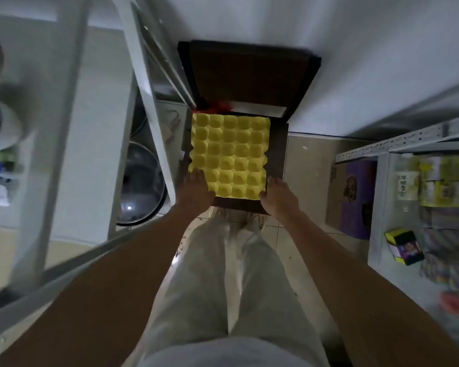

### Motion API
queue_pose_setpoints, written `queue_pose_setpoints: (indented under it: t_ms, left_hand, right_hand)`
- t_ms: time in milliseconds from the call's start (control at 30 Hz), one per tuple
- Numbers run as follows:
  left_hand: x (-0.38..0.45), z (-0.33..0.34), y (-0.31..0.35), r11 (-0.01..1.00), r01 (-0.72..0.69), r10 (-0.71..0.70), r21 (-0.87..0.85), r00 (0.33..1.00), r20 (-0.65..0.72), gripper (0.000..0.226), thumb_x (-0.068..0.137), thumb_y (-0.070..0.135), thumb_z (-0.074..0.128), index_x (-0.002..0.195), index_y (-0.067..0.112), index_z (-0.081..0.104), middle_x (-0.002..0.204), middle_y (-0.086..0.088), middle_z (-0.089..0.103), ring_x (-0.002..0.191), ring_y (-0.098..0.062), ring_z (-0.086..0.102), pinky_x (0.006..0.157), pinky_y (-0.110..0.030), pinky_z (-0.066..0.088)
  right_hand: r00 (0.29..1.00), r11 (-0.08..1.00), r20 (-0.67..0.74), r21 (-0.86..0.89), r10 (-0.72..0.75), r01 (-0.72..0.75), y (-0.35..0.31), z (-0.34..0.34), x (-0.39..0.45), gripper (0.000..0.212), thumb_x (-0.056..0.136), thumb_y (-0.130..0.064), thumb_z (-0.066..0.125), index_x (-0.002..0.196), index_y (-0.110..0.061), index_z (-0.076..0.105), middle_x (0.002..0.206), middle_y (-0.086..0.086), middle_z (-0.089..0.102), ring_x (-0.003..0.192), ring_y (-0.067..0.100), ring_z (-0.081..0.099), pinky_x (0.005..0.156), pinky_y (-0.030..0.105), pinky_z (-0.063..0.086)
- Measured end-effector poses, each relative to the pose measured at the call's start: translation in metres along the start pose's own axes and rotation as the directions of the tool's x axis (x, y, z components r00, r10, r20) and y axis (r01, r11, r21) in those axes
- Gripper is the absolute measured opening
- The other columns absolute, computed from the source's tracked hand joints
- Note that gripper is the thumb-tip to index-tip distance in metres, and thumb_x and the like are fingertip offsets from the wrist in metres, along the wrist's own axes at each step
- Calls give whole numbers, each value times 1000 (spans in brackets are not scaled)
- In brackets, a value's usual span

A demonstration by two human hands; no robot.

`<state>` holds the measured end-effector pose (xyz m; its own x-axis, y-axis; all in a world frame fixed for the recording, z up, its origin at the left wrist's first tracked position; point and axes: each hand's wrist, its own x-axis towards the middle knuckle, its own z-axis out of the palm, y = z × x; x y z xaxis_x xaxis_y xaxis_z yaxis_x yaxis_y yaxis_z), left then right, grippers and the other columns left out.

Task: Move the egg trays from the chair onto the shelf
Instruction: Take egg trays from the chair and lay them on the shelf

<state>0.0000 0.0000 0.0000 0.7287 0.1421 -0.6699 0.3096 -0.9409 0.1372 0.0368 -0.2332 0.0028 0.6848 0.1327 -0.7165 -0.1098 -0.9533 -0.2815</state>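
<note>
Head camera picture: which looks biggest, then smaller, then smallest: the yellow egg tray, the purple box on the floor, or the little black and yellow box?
1. yellow egg tray
2. purple box, partly hidden by the shelf, so its real size is unsure
3. little black and yellow box, which sits higher, nearer the camera, yet looks smallest

Egg tray (229, 154) lies on chair (277, 160) seat, toward seat's left edge. Left hand (196, 188) at tray's near-left corner, right hand (277, 196) at near-right corner. Chair back against wall. Shelf (143, 83) frame left of chair; pot lid (139, 184) low inside it. Second rack (398, 144) right, box (404, 247) on it.
</note>
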Motion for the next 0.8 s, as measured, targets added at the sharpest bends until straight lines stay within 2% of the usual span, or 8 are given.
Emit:
queue_pose_setpoints:
  t_ms: [100,233,367,467,533,600,667,800]
  left_hand:
    - [55,12,1,916,237,-270,-325,961,-59,76,96,33,60,157,1,29,161,-20,35,150,-38,34,118,-52,36]
    - [113,37,-16,787,340,-439,-514,895,-81,62,94,23,62,149,-1,42,150,-25,44,137,-44,46,109,-51,42]
    - [129,63,-35,827,290,-401,-481,905,-143,61,90,20,62,148,8,47,141,-22,49,121,-44,56,82,-46,48]
    - [130,76,-40,845,274,-383,-459,909,-163,68,90,25,63,156,24,42,137,-14,53,118,-38,59,83,-42,49]
    - [133,77,-44,821,292,-423,-490,888,-180,64,87,25,64,150,27,51,130,-14,57,111,-34,62,83,-40,50]
    - [137,76,-49,812,287,-428,-509,885,-182,48,82,23,65,130,16,66,115,-21,65,98,-38,66,75,-42,53]
    - [141,76,-52,826,277,-418,-491,885,-205,35,82,18,65,113,4,70,103,-28,67,91,-45,66,70,-46,53]
    - [143,73,-52,845,253,-406,-471,878,-255,43,87,17,68,129,11,72,116,-18,71,103,-38,67,82,-45,56]
  right_hand:
    - [996,991,-27,113,82,-79,10,11,43,49,102,-27,48,147,-8,44,143,13,50,133,33,49,99,47,49]
    - [971,924,-35,316,236,-213,18,33,96,38,99,-25,50,133,-10,58,133,14,58,121,33,60,95,46,53]
    - [961,900,-36,360,275,-245,29,58,132,37,100,-30,53,131,-11,61,129,14,63,118,34,62,94,45,55]
    - [953,897,-85,370,291,-241,28,71,144,41,100,-38,54,134,-17,63,129,11,65,119,32,63,91,41,55]
    - [941,892,-135,384,309,-238,25,79,148,42,98,-40,55,134,-19,65,127,9,66,116,31,64,85,37,52]
    - [936,899,-169,373,308,-228,25,83,148,40,98,-41,54,130,-20,67,123,9,68,112,31,66,81,36,51]
    - [935,911,-194,351,297,-217,27,84,146,38,97,-45,55,121,-21,71,117,7,69,106,29,67,78,36,52]
    - [924,910,-220,350,312,-224,24,85,143,38,93,-49,65,118,-23,72,116,4,67,104,26,67,75,35,50]
